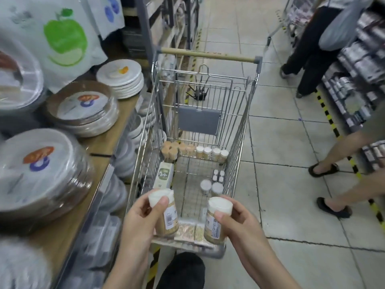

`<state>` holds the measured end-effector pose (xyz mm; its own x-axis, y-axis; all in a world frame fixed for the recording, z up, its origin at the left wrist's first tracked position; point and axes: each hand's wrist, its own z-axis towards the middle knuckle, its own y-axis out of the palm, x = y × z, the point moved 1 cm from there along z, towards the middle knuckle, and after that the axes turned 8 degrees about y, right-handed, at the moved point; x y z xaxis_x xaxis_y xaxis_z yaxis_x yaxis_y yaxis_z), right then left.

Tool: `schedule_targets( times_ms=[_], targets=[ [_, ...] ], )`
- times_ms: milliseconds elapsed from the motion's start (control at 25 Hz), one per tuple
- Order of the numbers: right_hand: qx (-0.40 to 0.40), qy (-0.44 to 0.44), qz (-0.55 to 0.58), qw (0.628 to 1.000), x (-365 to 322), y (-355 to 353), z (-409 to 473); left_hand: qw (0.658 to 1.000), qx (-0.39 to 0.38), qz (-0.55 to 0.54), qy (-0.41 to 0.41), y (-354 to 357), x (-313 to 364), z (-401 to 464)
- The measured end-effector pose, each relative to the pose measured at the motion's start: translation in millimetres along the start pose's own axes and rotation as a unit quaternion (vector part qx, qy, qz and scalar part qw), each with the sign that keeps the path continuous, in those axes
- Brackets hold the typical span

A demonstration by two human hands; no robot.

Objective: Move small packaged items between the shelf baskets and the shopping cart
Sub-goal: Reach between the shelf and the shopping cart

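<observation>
Over the near end of the shopping cart (239, 113), the left hand (139, 217) grips a white-capped jar of toothpicks (163, 213) and the right hand (239, 222) grips a second white-capped jar (217, 221), thumbs pressed on the caps. In the cart's basket lie a row of small jars (211, 153) at the far wall, a green-and-white box (164, 177) on the left and two loose jars (211, 186) on the right. Wrapped paper plates (39, 174) sit on the shelf (116, 126) to the left. Two people's legs (341, 163) stand in the aisle on the right
</observation>
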<state>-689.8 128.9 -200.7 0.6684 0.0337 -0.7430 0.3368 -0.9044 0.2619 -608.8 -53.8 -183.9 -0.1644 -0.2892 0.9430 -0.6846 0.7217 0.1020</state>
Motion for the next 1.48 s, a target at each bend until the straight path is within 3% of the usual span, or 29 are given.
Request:
schedule_targets(
  times_ms=[360,600,800,960,1120,1480],
  targets=[
    [0.182,0.005,0.027,0.983,-6.2,-5.7,198.9,0.993,-0.022,0.115,-0.014,50.0,-68.8,203.4],
    [0.259,0.030,-0.063,0.963,5.0,-26.2,341.2,0.989,-0.042,0.142,-0.019,90.5,-153.2,309.9],
    [0.359,0.049,-0.133,0.923,20.7,-61.4,433.8,0.978,-0.056,0.198,-0.034,128.1,-232.9,382.2],
    [0.407,0.095,-0.179,0.891,41.7,-86.8,485.8,0.976,-0.067,0.199,-0.058,163.3,-281.2,420.0],
    [0.419,0.111,-0.244,0.868,53.8,-101.6,517.6,0.969,-0.095,0.229,-0.025,189.4,-312.8,439.8],
    [0.479,0.112,-0.190,0.850,67.7,-105.7,552.7,0.970,-0.119,0.212,-0.012,214.0,-352.3,457.5]
  ],
)
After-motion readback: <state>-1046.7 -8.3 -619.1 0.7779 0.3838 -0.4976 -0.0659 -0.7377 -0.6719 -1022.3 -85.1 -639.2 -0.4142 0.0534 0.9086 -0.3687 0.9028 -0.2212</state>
